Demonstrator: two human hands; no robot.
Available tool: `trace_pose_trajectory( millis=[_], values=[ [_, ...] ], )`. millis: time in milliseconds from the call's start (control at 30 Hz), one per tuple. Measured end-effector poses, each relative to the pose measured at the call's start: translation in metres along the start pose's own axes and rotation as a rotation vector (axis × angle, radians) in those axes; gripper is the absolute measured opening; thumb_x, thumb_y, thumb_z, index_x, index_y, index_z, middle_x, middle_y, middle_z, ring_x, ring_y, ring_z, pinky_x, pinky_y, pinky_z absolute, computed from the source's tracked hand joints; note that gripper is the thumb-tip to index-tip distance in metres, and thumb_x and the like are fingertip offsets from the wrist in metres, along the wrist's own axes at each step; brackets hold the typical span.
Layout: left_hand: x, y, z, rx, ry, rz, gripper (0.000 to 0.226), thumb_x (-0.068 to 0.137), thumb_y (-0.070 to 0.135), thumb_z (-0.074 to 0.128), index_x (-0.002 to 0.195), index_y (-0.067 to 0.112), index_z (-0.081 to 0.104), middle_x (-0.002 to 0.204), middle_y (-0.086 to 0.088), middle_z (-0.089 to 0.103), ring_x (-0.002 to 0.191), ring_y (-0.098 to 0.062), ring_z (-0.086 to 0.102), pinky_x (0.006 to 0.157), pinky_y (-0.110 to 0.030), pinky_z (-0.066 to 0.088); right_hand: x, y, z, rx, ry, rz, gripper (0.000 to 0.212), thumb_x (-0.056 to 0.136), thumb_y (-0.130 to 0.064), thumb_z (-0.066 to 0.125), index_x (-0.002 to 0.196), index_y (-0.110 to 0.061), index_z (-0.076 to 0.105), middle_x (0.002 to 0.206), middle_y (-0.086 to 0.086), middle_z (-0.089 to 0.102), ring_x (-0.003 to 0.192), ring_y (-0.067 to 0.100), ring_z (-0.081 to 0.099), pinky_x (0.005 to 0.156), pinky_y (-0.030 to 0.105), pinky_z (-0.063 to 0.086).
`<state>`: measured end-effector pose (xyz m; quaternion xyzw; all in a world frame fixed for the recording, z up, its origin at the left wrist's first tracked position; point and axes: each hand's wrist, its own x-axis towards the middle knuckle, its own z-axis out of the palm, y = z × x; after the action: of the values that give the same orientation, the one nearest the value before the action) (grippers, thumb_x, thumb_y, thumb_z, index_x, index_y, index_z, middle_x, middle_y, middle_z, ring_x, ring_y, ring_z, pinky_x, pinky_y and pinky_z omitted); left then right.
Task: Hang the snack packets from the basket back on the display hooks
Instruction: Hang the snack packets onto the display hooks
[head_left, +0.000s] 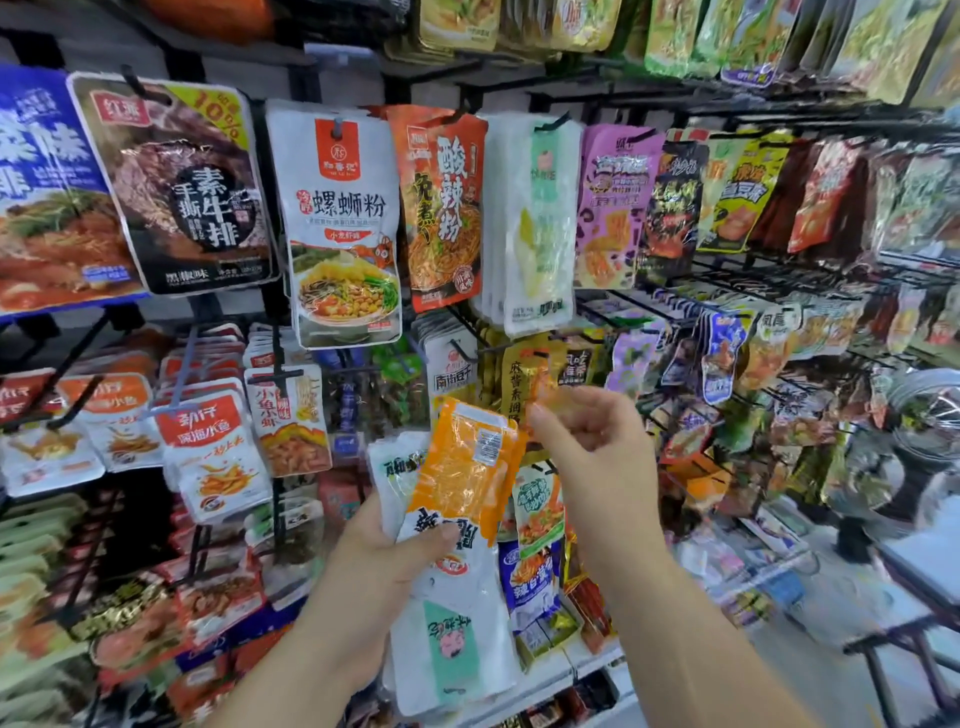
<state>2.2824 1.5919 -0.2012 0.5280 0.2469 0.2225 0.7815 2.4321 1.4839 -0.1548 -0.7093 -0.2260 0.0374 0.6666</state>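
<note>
My left hand (387, 540) grips a small stack of snack packets, with an orange packet (465, 470) on top, back side facing me, and a white packet (397, 473) behind it. My right hand (587, 441) is raised beside them and pinches another small orange packet (545, 387), blurred, near a black display hook (467, 351) in the middle row. The basket is not in view.
The wire rack (753, 111) is packed with hanging snack packets in several rows, large ones above, small ones below. White packets (457, 649) hang under my left hand. At the right stand a metal fan (930, 415) and a dark frame (909, 639) on the floor.
</note>
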Motion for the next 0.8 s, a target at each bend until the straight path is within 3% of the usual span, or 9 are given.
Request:
trace_pose_trajectory(
  millis=[133,233,333,400,500,567,633,733,800],
  values=[
    [-0.002,-0.012,0.015,0.051,-0.047,-0.007,0.054,0.076,0.002,0.082,0.124,0.022,0.07,0.116,-0.013,0.078,0.106,-0.038,0.075,0.099,-0.061,0.054,-0.017,0.035,0.002,-0.013,-0.203,0.234,0.068,0.055,-0.059,0.093,0.113,-0.045,0.059,0.098,0.005,0.068,0.085,0.016,0.07,0.071,0.047,0.06],
    [-0.007,-0.018,0.025,0.055,-0.045,-0.023,0.061,0.069,0.005,0.084,0.125,0.021,0.069,0.116,-0.011,0.078,0.106,-0.036,0.075,0.098,-0.058,0.054,-0.022,0.043,-0.009,0.091,-0.2,0.246,0.047,0.061,-0.044,0.094,0.099,-0.035,0.067,0.098,0.029,0.065,0.081,0.039,0.068,0.072,0.065,0.057],
    [-0.009,-0.022,0.031,0.033,-0.022,-0.046,0.059,0.075,0.009,0.086,0.13,0.02,0.067,0.119,-0.01,0.077,0.11,-0.036,0.073,0.099,-0.057,0.054,-0.026,0.047,-0.022,0.174,-0.171,0.257,0.036,0.081,-0.018,0.088,0.109,-0.024,0.066,0.099,0.026,0.072,0.093,0.05,0.07,0.077,0.064,0.059],
    [-0.01,-0.025,0.032,0.013,0.014,-0.055,0.044,0.087,0.006,0.079,0.128,0.019,0.068,0.117,-0.011,0.078,0.106,-0.036,0.074,0.093,-0.053,0.056,-0.028,0.049,-0.032,0.192,-0.148,0.253,0.031,0.088,-0.013,0.082,0.108,-0.025,0.064,0.097,0.024,0.073,0.092,0.049,0.07,0.078,0.064,0.059],
    [-0.02,-0.023,0.041,0.027,0.062,-0.042,0.034,0.095,-0.003,0.064,0.121,0.018,0.069,0.11,-0.011,0.079,0.096,-0.032,0.077,0.079,-0.043,0.057,-0.034,0.045,-0.045,0.204,-0.151,0.238,0.028,0.093,-0.01,0.076,0.111,-0.026,0.061,0.094,0.014,0.076,0.089,0.04,0.073,0.08,0.061,0.061],
    [-0.028,-0.022,0.048,0.064,0.09,-0.018,0.037,0.096,-0.006,0.062,0.122,0.019,0.068,0.109,-0.008,0.08,0.094,-0.028,0.078,0.074,-0.04,0.058,-0.036,0.045,-0.054,0.202,-0.154,0.231,0.028,0.093,-0.007,0.075,0.112,-0.02,0.06,0.09,0.011,0.075,0.077,0.035,0.072,0.067,0.052,0.061],
    [-0.037,-0.024,0.054,0.102,0.134,0.008,0.039,0.097,-0.006,0.062,0.123,0.023,0.068,0.111,-0.003,0.08,0.099,-0.025,0.077,0.079,-0.04,0.058,-0.038,0.048,-0.065,0.158,-0.148,0.208,0.024,0.091,-0.008,0.078,0.106,-0.015,0.061,0.087,0.014,0.072,0.069,0.031,0.066,0.056,0.047,0.056],
    [-0.051,-0.033,0.059,0.142,0.23,0.039,0.038,0.098,-0.002,0.064,0.119,0.03,0.069,0.108,0.006,0.08,0.099,-0.017,0.076,0.079,-0.036,0.057,-0.038,0.05,-0.083,0.085,-0.146,0.176,0.015,0.092,-0.017,0.077,0.094,-0.015,0.063,0.087,0.023,0.068,0.067,0.034,0.062,0.062,0.057,0.055],
    [-0.063,-0.038,0.06,0.14,0.292,0.034,0.038,0.098,0.003,0.068,0.122,0.032,0.067,0.109,0.01,0.08,0.103,-0.019,0.075,0.085,-0.038,0.058,-0.036,0.045,-0.095,0.018,-0.116,0.071,0.014,0.095,-0.023,0.073,0.089,-0.019,0.061,0.083,0.025,0.064,0.059,0.031,0.054,0.056,0.048,0.05]
  ],
)
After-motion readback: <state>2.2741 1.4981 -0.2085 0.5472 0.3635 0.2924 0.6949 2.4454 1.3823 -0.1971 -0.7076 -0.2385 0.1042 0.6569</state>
